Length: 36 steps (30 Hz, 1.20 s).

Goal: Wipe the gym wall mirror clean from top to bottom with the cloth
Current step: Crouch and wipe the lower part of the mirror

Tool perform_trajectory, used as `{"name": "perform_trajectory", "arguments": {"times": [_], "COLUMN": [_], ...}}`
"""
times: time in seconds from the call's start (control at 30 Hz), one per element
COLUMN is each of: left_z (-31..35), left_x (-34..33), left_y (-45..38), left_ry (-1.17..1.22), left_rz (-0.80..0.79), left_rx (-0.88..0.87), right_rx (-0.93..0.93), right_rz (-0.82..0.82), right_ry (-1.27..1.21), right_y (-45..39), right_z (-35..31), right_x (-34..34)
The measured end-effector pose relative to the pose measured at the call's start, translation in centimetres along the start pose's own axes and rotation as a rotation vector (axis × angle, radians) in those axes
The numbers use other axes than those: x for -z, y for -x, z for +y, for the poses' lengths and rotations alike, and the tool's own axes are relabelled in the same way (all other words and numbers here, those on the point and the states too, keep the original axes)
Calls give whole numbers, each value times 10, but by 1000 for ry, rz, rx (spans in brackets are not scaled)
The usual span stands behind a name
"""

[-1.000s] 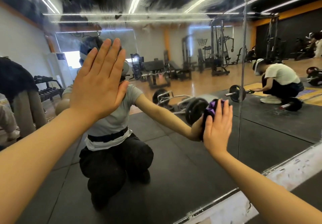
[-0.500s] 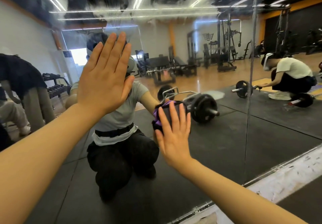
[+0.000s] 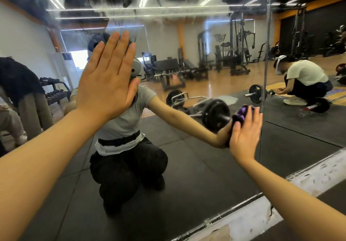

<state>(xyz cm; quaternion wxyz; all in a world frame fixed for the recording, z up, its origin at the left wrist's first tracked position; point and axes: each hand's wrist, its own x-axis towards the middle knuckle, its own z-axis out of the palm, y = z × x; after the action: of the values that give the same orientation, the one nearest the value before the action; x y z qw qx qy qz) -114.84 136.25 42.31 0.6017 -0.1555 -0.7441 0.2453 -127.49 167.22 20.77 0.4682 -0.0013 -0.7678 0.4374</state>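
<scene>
The gym wall mirror (image 3: pixel 196 165) fills the view and reflects me kneeling on black matting. My left hand (image 3: pixel 107 79) lies flat against the glass at upper left, fingers straight and together. My right hand (image 3: pixel 245 134) presses a bunched purple cloth (image 3: pixel 241 114) against the mirror at mid right, fingers straight over it. The cloth sits just left of the vertical seam (image 3: pixel 265 72) between two mirror panels. Smeared streaks show across the mirror's top.
A white scuffed baseboard (image 3: pixel 280 194) runs along the mirror's lower edge at the bottom right. In the reflection are barbells, weight machines, a dumbbell rack, a crouching person on the right and another person bending at the far left.
My right hand swept the cloth left toward the middle of the mirror, then back right to beside the panel seam. My left hand stayed flat on the glass.
</scene>
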Motion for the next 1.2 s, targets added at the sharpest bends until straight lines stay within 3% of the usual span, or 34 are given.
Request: {"name": "perform_trajectory", "arguments": {"times": [0.23,0.5,0.67,0.77,0.97,1.1,1.2], "left_z": [0,0,0,-1,-1,0,0], "left_x": [0,1,1,2,1,2,3], "left_y": [1,0,0,0,1,1,0], "left_ry": [-22,-24,-16,-6,-7,-19,-33], "left_rz": [-22,-45,-55,-54,-36,-44,-57], "left_rx": [4,-5,-8,-6,-14,-4,1], "right_rx": [-16,567,714,625,213,34,5], "right_rz": [5,-79,-72,-49,-33,-32,-20], "right_ry": [-47,41,111,108,102,45,-26], "right_y": [10,81,77,59,26,14,22], "right_z": [-15,-77,-69,-40,20,27,13], "right_x": [-7,-38,-37,-29,-7,3,-3]}}
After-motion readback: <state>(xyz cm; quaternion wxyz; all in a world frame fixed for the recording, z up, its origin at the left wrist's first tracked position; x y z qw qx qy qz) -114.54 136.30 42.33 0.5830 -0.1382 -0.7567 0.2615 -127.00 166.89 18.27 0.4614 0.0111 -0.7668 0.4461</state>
